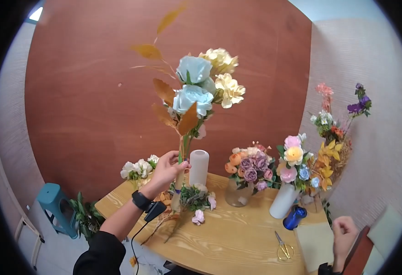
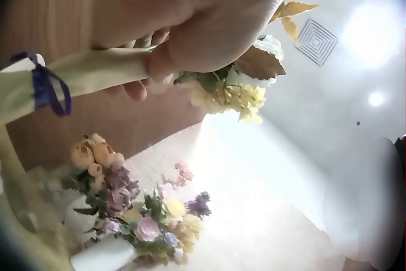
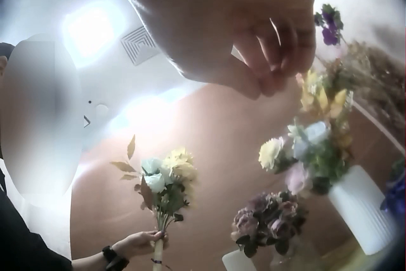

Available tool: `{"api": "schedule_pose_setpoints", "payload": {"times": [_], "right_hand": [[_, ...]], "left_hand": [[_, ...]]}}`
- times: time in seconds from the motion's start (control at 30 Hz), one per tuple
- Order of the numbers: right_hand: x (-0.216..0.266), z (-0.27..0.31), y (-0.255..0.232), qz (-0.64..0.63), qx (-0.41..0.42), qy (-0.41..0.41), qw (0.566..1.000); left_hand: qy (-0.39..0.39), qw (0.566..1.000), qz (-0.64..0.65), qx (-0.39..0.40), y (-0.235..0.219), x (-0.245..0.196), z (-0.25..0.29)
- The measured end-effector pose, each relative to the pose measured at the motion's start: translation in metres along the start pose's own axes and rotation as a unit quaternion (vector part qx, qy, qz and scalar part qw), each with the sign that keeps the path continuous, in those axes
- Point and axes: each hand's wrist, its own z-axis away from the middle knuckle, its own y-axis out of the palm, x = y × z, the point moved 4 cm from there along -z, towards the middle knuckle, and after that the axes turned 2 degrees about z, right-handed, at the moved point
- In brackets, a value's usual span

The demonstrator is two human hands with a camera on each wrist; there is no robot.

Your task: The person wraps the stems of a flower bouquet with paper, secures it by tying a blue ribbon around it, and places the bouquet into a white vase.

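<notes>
My left hand (image 1: 166, 168) grips the wrapped stems of a bouquet (image 1: 194, 98), holding it upright over the table. The bouquet has pale blue roses, cream-yellow blooms and orange-brown leaves. Cream wrapping (image 2: 95, 74) covers its stems, with a dark blue ribbon (image 2: 49, 90) tied round them below the hand. At the lower right, my right hand (image 1: 344, 231) is raised with loosely curled fingers, thumb close to the fingertips. Nothing shows in it in the right wrist view. It is nearest to cream paper sheets (image 1: 315, 245) and a reddish-brown panel (image 1: 359, 252).
Gold-handled scissors (image 1: 284, 250) and a blue ribbon roll (image 1: 295, 217) lie on the table (image 1: 237, 233). A white vase (image 1: 198, 167), a glass vase with flowers (image 1: 240, 195) and a filled white vase (image 1: 282, 201) stand behind. Loose flowers (image 1: 198, 217) lie below the bouquet. A teal stool (image 1: 56, 206) stands left.
</notes>
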Motion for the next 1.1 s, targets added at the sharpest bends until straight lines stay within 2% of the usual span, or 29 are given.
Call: {"api": "schedule_pose_setpoints", "payload": {"times": [0.1, 0.2, 0.3, 0.37, 0.4, 0.47, 0.5, 0.57, 0.6, 0.67, 0.7, 0.77, 0.9, 0.97, 1.1], "right_hand": [[-0.01, 0.013, 0.035, 0.018, 0.047, 0.022, 0.998], [-0.036, 0.028, 0.054, 0.067, 0.081, 0.017, 0.994], [-0.096, 0.054, 0.062, 0.093, 0.12, 0.022, 0.988], [-0.13, 0.071, 0.061, 0.175, 0.103, 0.041, 0.978], [-0.142, 0.078, 0.06, 0.176, 0.104, 0.04, 0.978], [-0.161, 0.088, 0.058, 0.23, 0.149, 0.13, 0.953], [-0.165, 0.092, 0.057, 0.232, 0.15, 0.129, 0.952], [-0.17, 0.101, 0.057, 0.241, 0.199, 0.228, 0.922], [-0.171, 0.104, 0.057, 0.243, 0.199, 0.229, 0.921], [-0.182, 0.115, 0.06, 0.241, 0.22, 0.282, 0.902], [-0.187, 0.12, 0.062, 0.243, 0.219, 0.282, 0.902], [-0.192, 0.127, 0.068, 0.238, 0.255, 0.326, 0.879], [-0.172, 0.127, 0.071, 0.239, 0.297, 0.369, 0.848], [-0.176, 0.13, 0.076, 0.333, 0.413, 0.324, 0.783], [-0.148, 0.133, 0.078, 0.348, 0.399, 0.315, 0.788]], "left_hand": [[0.044, 0.995, -0.074, -0.045, -0.012, 0.012, -0.025], [0.05, 0.995, -0.05, -0.076, -0.026, 0.032, -0.052], [0.054, 0.992, -0.043, -0.106, -0.034, 0.04, -0.064], [0.113, 0.973, -0.146, -0.138, -0.045, 0.05, -0.076], [0.111, 0.973, -0.145, -0.139, -0.045, 0.052, -0.078], [0.162, 0.962, -0.161, -0.15, -0.039, 0.051, -0.078], [0.16, 0.962, -0.16, -0.151, -0.036, 0.053, -0.078], [0.18, 0.964, -0.127, -0.146, -0.029, 0.053, -0.078], [0.179, 0.965, -0.125, -0.146, -0.026, 0.052, -0.077], [0.042, 0.987, -0.091, -0.123, -0.022, 0.059, -0.076], [0.041, 0.988, -0.089, -0.122, -0.023, 0.06, -0.077], [0.005, 0.997, -0.049, -0.062, -0.022, 0.066, -0.08], [0.006, 0.999, -0.023, -0.043, -0.02, 0.069, -0.081], [0.034, 0.994, -0.042, -0.091, -0.019, 0.058, -0.078], [0.039, 0.984, -0.104, -0.135, -0.017, 0.038, -0.085]]}}
